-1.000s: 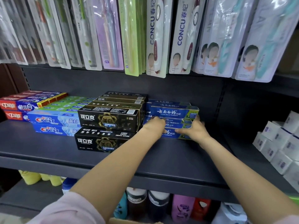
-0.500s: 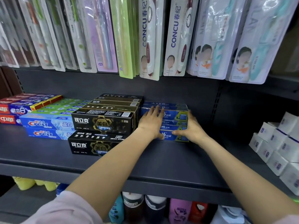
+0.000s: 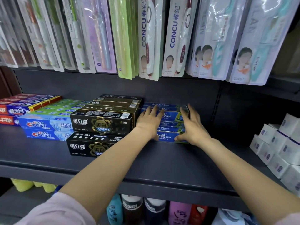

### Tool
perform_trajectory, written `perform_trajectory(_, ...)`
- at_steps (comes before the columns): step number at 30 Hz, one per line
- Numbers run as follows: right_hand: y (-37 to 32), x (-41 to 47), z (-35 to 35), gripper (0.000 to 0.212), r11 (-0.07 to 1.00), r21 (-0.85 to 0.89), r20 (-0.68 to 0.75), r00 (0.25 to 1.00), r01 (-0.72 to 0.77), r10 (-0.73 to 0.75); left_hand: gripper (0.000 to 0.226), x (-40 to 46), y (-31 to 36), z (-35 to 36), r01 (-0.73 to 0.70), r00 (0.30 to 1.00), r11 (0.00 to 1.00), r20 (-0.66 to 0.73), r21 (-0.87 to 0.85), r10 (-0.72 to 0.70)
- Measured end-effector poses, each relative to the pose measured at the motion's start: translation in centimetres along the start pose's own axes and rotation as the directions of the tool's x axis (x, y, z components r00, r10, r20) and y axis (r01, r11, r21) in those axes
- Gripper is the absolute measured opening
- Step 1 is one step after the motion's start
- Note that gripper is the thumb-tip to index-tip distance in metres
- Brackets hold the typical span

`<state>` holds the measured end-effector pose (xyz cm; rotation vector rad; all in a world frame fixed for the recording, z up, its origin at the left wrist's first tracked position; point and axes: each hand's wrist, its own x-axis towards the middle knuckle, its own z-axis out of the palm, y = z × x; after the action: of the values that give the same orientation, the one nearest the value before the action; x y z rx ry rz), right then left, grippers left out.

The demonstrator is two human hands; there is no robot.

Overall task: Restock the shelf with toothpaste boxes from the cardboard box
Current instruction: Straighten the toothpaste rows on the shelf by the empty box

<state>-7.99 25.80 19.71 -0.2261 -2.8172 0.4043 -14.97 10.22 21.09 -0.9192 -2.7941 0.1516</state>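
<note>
A stack of blue toothpaste boxes (image 3: 168,127) with green ends lies on the dark shelf (image 3: 162,163), just right of the black boxes. My left hand (image 3: 150,120) lies flat against the stack's front left, fingers straight and reaching over the top box. At the stack's right end my right hand (image 3: 193,127) has its fingers spread, thumb touching the bottom box. The cardboard box is out of view.
Black toothpaste boxes (image 3: 103,122), blue Crest boxes (image 3: 47,125) and red boxes (image 3: 14,109) fill the shelf's left. White small boxes (image 3: 279,145) stand at the right. Toothbrush packs (image 3: 151,38) hang above. Bottles (image 3: 155,211) stand on the shelf below.
Both hands stayed on the blue stack; their fingers straightened and reached higher up its front and right end. The stack sits a little deeper, closer against the black boxes.
</note>
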Motion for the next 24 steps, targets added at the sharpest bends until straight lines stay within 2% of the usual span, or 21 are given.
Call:
perform_trajectory(2,-0.4,0.6,-0.6,0.122,0.985,-0.142,0.050,0.995,0.095,-0.089,0.117,0.2,0.0,0.1,0.011,1.000,1.000,0.008,-0.010,-0.011)
perform_trajectory(4,-0.9,1.1,-0.7,0.120,0.968,-0.211,0.105,0.988,0.136,-0.116,0.119,0.5,0.0,0.1,0.016,1.000,0.999,0.024,-0.033,-0.015)
perform_trajectory(15,-2.2,0.5,0.0,0.117,0.977,-0.202,0.103,0.993,0.069,-0.049,0.119,0.1,0.1,0.5,0.047,0.999,0.995,0.022,-0.088,-0.045)
perform_trajectory(17,-2.1,-0.1,0.0,0.112,0.983,-0.170,0.087,0.995,0.073,-0.059,0.110,-0.6,0.4,0.4,0.049,0.999,0.993,-0.016,-0.105,-0.051)
perform_trajectory(21,-2.1,-2.2,-0.5,0.098,0.988,-0.103,0.005,0.994,0.113,-0.113,0.080,-2.7,1.0,0.1,0.029,0.986,0.986,-0.158,-0.162,-0.054)
perform_trajectory(24,-2.5,-3.7,-1.4,0.078,0.997,0.012,-0.047,0.996,0.082,-0.081,0.056,-4.5,1.6,-0.6,0.033,0.972,0.974,-0.218,-0.224,-0.083)
